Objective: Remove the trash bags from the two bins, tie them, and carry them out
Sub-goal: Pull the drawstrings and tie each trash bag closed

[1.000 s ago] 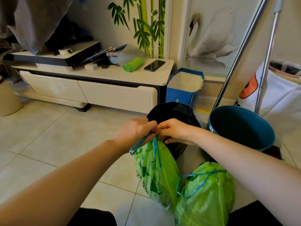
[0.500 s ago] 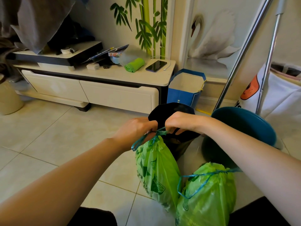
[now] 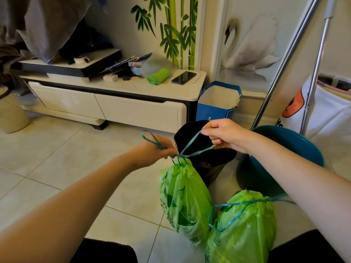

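Green plastic marks the two trash bags here, and two bins stand behind them on the pale tiled floor (image 3: 57, 168). Largest of the bins is the teal bin (image 3: 296, 149), its round mouth open, on the right; beside it to the left sits the black bin (image 3: 201, 149), narrower and dark inside. Two bare hands work in front of them.

One bag, the held trash bag (image 3: 184, 198), hangs in front of the black bin, its neck gathered tight under a teal drawstring (image 3: 191, 145) whose strands cross just above the puckered plastic. It is printed with darker green leaf shapes. The second trash bag (image 3: 245, 224) lies lower right, its neck already cinched, a loose blue-green cord looping across its front.

The left hand (image 3: 152, 150) is closed around one loop of the drawstring, which pokes up behind its knuckles. The right hand (image 3: 224, 133) pinches the other loop between thumb and forefinger, pulling it up and to the right, over the black bin's opening.

Behind stands a low white cabinet (image 3: 133, 111) carrying a rolled green bag roll (image 3: 158, 76) and a phone (image 3: 183, 77). A blue paper bag (image 3: 214, 111) stands between the cabinet and wall. Two metal poles (image 3: 284, 59) slant across the right side, in front of a white laundry hamper (image 3: 328, 114).
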`<state>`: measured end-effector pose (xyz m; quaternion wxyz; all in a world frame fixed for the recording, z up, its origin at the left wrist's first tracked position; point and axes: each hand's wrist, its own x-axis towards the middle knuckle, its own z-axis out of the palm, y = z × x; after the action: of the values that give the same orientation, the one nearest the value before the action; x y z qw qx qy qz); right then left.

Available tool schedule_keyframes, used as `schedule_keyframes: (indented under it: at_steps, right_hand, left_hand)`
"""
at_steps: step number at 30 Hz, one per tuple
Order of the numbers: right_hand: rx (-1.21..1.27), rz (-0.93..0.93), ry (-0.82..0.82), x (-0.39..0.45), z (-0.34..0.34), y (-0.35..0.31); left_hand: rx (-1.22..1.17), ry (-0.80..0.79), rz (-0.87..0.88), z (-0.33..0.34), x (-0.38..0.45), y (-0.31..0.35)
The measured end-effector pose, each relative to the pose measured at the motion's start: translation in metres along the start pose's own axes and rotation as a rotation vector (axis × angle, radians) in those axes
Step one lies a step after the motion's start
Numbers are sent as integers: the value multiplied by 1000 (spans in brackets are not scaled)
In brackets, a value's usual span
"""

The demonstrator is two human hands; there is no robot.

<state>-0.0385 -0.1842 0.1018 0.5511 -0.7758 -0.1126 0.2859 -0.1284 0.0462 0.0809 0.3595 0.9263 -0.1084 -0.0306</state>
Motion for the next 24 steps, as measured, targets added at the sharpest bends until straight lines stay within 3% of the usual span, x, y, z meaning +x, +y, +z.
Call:
schedule_keyframes:
  at_steps: [5,8,12,14,17,24]
  right_hand:
    - [-1,145,37,2,-25,27]
    - [-102,219,-22,1,-29,38]
    - [-229,266,15,0,-33,48]
    - [-172,276,53,0,-35,47]
    - [18,284,85,-1,-36,43]
    - [573,170,2,-9,-38,24]
  left_hand:
    - [-198,25,-128,-21,-13,-11]
    - [-94,-165,-178,-24,-17,-22]
    - [89,-424,-299,-26,-21,-37]
    - [22,-370,-324,-31,-23,-38]
    - [-340,-181,-362,-46,-26,-41]
    - [-888,19,-371,-57,-30,-34]
